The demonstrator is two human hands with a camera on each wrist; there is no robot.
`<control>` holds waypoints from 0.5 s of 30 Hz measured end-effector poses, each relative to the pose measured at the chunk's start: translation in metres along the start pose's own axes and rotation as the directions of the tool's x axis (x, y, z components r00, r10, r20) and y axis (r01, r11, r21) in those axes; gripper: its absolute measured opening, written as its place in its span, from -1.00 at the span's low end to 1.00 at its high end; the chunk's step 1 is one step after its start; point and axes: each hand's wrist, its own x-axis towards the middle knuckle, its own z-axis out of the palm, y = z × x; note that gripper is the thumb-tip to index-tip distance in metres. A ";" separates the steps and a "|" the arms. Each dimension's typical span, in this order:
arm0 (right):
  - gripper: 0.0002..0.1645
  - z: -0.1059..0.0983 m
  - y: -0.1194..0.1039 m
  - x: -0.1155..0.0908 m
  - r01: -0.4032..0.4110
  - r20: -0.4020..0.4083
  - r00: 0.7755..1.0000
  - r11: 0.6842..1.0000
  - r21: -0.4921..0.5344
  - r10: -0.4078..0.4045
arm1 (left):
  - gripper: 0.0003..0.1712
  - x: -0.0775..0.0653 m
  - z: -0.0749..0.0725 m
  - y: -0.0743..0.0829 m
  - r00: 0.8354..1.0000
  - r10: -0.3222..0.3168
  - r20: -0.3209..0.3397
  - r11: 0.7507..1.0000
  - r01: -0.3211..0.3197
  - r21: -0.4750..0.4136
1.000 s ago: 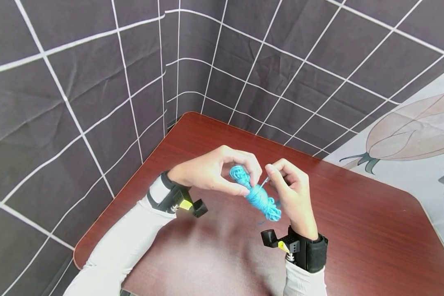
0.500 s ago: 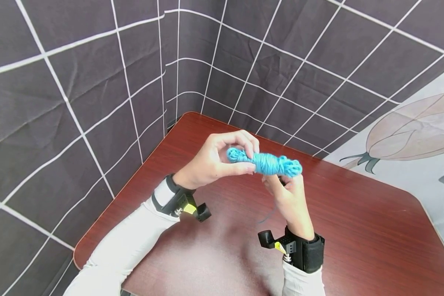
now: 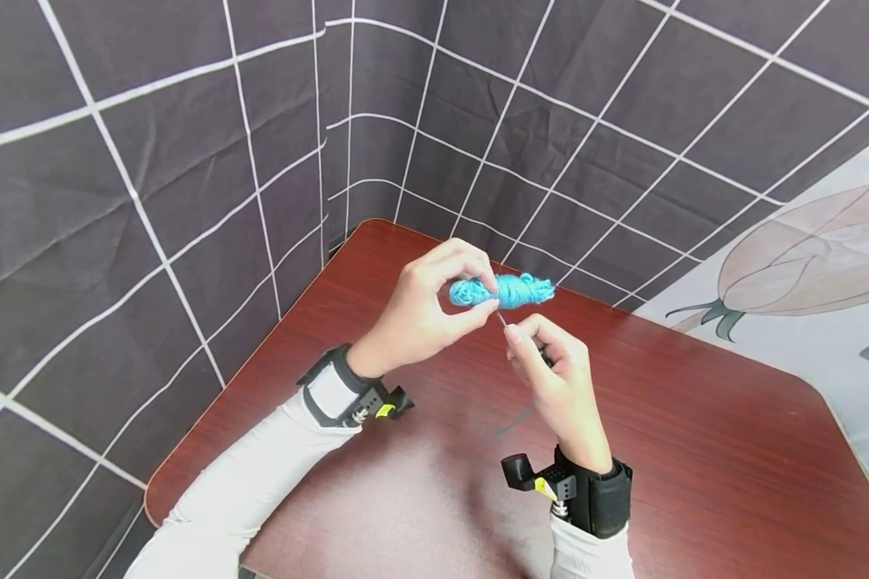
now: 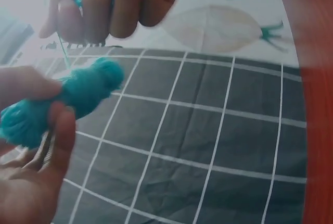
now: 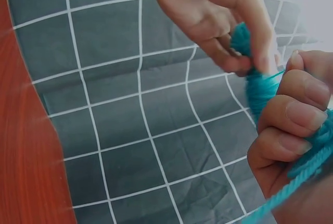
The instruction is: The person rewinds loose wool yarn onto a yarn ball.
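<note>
A small skein of turquoise yarn [image 3: 517, 291], wound round its middle with looped ends, is held above the table. My left hand [image 3: 434, 301] pinches it near its left end between thumb and fingers; the left wrist view shows the skein [image 4: 91, 91] tilted. My right hand [image 3: 553, 362] is curled just below and to the right, pinching a strand [image 3: 502, 319] that runs taut up to the skein. In the right wrist view, more yarn [image 5: 291, 185] passes through the curled right fingers [image 5: 304, 114], and a loose tail hangs below that hand.
The reddish-brown table [image 3: 695, 418] lies under both hands. Dark cloth with a white grid [image 3: 188, 161] hangs behind and to the left. A pale cloth with a printed flower [image 3: 811, 249] hangs at the right.
The skein has turned from slanting downward to nearly level and risen with my left hand. My right hand, under the skein half a second ago, now shows below it with the strand stretched between.
</note>
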 end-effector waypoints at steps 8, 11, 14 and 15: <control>-0.80 -0.008 -0.001 0.001 0.018 -0.053 0.998 0.997 0.082 -0.013 | -0.87 -0.009 0.003 -0.027 0.941 -0.052 0.336 0.999 0.050 0.016; -0.80 -0.010 -0.001 0.001 0.018 -0.071 0.997 0.994 0.112 -0.010 | -0.88 -0.009 0.000 -0.028 0.895 -0.048 0.443 0.997 0.068 -0.029; -0.80 -0.012 -0.001 0.001 0.016 -0.084 0.996 0.992 0.122 -0.006 | -0.88 -0.006 -0.008 -0.017 0.847 -0.023 0.531 0.987 0.103 -0.122; -0.80 -0.012 0.000 0.001 0.020 -0.083 0.996 0.992 0.123 -0.009 | -0.89 -0.005 -0.010 -0.013 0.832 -0.006 0.555 0.980 0.115 -0.162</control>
